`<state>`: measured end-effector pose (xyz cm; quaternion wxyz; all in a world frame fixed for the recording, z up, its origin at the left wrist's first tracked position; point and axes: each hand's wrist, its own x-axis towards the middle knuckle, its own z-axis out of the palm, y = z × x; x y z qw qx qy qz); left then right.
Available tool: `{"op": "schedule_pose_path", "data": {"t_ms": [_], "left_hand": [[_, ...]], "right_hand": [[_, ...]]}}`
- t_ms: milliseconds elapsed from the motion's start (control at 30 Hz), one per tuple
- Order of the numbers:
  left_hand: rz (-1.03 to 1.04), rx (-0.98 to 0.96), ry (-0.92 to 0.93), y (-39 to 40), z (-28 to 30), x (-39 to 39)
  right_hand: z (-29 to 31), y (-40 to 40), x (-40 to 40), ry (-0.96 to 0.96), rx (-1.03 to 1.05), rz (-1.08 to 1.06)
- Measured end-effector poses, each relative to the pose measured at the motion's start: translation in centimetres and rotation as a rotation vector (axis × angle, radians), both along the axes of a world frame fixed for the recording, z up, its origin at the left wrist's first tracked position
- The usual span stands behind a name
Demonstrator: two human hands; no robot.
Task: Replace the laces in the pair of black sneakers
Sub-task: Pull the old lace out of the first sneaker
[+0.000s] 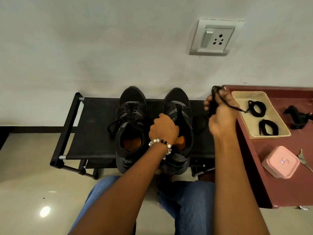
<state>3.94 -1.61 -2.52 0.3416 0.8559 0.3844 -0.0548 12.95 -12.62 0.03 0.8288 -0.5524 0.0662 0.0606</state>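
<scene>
Landmark = black rack, a fabric-topped frame against the wall, serving as the worktop.

Left sneaker sits on the rack, left of centre, toe to the wall, still laced; its lace ends hang loose over the outer side. Orange insole visible inside.

Left hand, bead bracelet on the wrist, is over the rack's centre. Fingers curled round the tongue/collar edge of the right sneaker, gripping it. That sneaker stands just beside the left one, touching or nearly so, toe to the wall. Eyelets visible near the tongue look empty; can't tell for the rest.

Right hand is raised above the rack's right end, clear of both sneakers. Fingers closed round a bunched black lace; one strand trails from the fist out to the right toward the tray.

Right of the rack: a red-brown table butted against it. On it, nearest the rack's far corner, a beige tray holding two coiled black laces, apart from each other. Beyond the tray a black gadget, too dark to identify. Nearer the person, a pink lidded box.
</scene>
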Motion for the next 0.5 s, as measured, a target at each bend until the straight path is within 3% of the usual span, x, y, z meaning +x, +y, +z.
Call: {"op": "schedule_pose_path", "data": {"t_ms": [133,300,400,500], "left_hand": [[0.003,0.013,-0.021,-0.2,0.1,-0.2],[0.007,0.023,-0.04,0.1,0.3,-0.5],[-0.027,-0.056,-0.07,0.8,0.2,-0.3],[-0.086,-0.053,-0.354,1.8,0.8,0.6]], "right_hand": [[-1.7,-0.4,-0.8,0.036,-0.808,0.116],[-1.2,-1.2,-1.4,-0.006,-1.271,0.213],[0.4,-1.3,-1.9,-0.158,-1.331,0.146],[1.8,-1.1,-2.9,-0.035,-1.048,0.439]]}}
